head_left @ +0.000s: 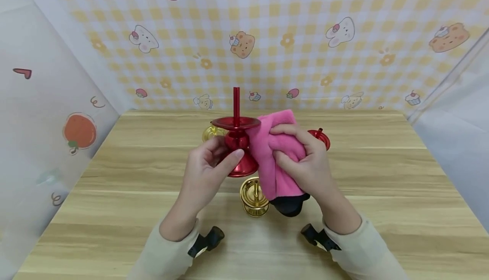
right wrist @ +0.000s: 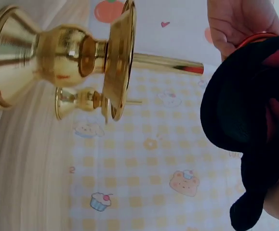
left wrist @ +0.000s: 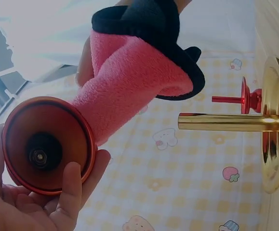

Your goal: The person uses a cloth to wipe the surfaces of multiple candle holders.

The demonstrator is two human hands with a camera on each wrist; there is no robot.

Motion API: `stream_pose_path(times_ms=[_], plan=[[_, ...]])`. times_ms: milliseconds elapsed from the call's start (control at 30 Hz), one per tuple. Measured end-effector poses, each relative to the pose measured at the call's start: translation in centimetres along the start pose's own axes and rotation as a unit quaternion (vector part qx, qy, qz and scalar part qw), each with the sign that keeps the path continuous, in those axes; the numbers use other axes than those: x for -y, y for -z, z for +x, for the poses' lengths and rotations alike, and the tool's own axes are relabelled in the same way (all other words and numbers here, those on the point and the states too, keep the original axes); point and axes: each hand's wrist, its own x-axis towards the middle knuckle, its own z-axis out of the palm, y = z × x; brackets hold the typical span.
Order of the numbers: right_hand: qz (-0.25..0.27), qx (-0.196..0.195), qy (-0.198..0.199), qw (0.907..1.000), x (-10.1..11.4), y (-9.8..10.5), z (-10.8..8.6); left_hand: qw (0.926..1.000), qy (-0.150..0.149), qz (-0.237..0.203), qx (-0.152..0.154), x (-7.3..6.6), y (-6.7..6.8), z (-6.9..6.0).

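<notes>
In the head view my left hand (head_left: 200, 176) holds a shiny red candle holder (head_left: 244, 165) upright above the table, fingers and thumb around its lower body. My right hand (head_left: 313, 165) grips a bunched pink cloth (head_left: 263, 156) with a black edge (head_left: 288, 207). That cloth presses against the holder's right side, just under its dish. From the left wrist view, the round underside of the red candle holder (left wrist: 72, 154) shows, with the cloth (left wrist: 125, 91) touching it. Most of the right hand's fingers are hidden by the cloth in the right wrist view.
A gold candle holder (head_left: 256, 210) stands on the wooden table (head_left: 126, 178) just below the hands. Behind the left hand is another gold one (head_left: 208, 134), partly hidden. A second red holder (head_left: 324, 138) stands behind the right hand. A patterned cloth backdrop (head_left: 214, 21) rises at the back.
</notes>
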Motion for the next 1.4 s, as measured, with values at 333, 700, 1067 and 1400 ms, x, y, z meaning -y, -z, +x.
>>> stream_pose_path(times_ms=[333, 700, 1067, 1400], plan=[[0.062, 0.020, -0.155, 0.9857, 0.5, 0.4, 0.3, 0.9974, -0.017, 0.027, 0.065, 0.6, -0.2, 0.2], [0.057, 0.016, -0.076, 0.9954, 0.9, 0.3, 0.1, 0.9996, 0.021, 0.016, 0.013, 0.8, -0.6, 0.4], [0.026, 0.038, 0.040, 0.9981, 1.9, -0.3, -1.1, 0.9973, 0.030, 0.045, -0.049, 0.8, -0.5, 0.6], [0.047, -0.028, 0.010, 0.9984, 1.5, -1.0, -0.9, 0.9976, 0.026, 0.050, -0.040, 0.9, -0.3, 0.6]])
